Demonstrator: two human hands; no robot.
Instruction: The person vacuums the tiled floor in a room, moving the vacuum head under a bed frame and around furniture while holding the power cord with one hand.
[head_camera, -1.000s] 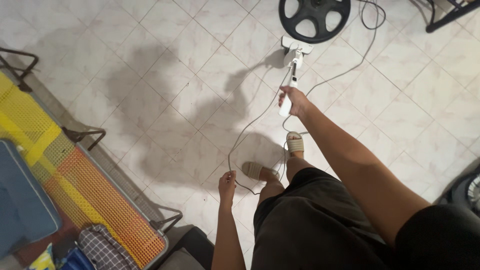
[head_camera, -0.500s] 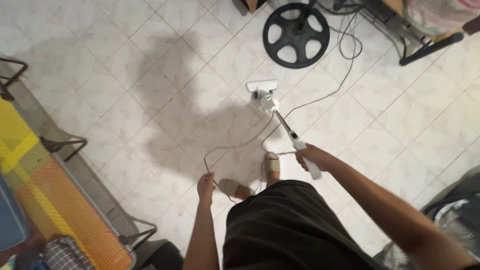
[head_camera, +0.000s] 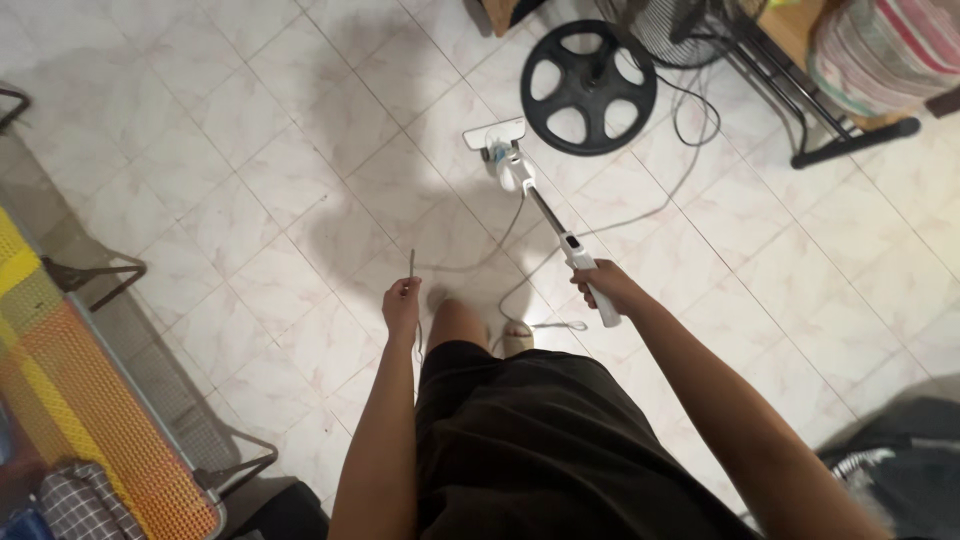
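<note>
My right hand (head_camera: 605, 285) grips the white handle of a stick vacuum cleaner (head_camera: 545, 215). Its shaft slants up and left to the white floor head (head_camera: 493, 134), which rests on the pale tiled floor (head_camera: 280, 200). My left hand (head_camera: 402, 300) pinches the grey power cord (head_camera: 470, 265) and holds a loop of it up in front of my left thigh. The cord sags to the floor, curls by my sandalled foot (head_camera: 516, 335) and runs off to the upper right.
A black round fan base (head_camera: 588, 80) stands just beyond the vacuum head, with the fan's grille (head_camera: 675, 30) behind it. A black metal frame (head_camera: 850, 140) and a striped bundle (head_camera: 890, 50) are at the upper right. A yellow-orange mesh cot (head_camera: 90, 420) lines the left edge.
The vacuum head has slid left and farther from me, closer to the fan base. My left hand has lifted the cord higher. I have stepped forward, and the view has shifted.
</note>
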